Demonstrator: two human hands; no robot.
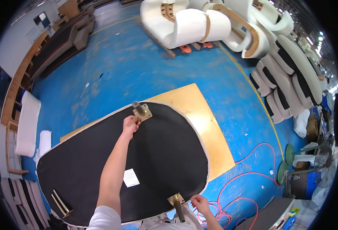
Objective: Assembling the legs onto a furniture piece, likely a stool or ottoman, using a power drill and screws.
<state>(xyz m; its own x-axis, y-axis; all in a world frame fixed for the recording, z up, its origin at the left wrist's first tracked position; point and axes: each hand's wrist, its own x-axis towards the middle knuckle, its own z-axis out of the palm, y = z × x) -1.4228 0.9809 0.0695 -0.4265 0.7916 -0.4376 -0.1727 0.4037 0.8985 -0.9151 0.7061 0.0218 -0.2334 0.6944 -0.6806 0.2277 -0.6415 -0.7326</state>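
Observation:
A black-covered upholstered base (96, 153) with pale piped edges lies with its underside up. At its far edge stands a metal furniture leg (139, 108) on a square brass-coloured mounting plate. My left hand (130, 125) is closed at the near corner of that plate; what its fingers pinch, if anything, is hidden. A second leg (178, 211) with a similar plate (176, 199) stands at the near right edge. Just right of that plate, my right hand (199, 203) has its fingers curled together, their contents too small to make out. A white label (131, 178) lies mid-panel.
Two loose-looking metal legs (61, 203) rest at the panel's near left. Under the base is a plywood board (215, 142). A red air hose (230, 176) coils over the blue floor at right. White sofa frames (192, 27) stand beyond, and a fan (324, 163) stands at far right.

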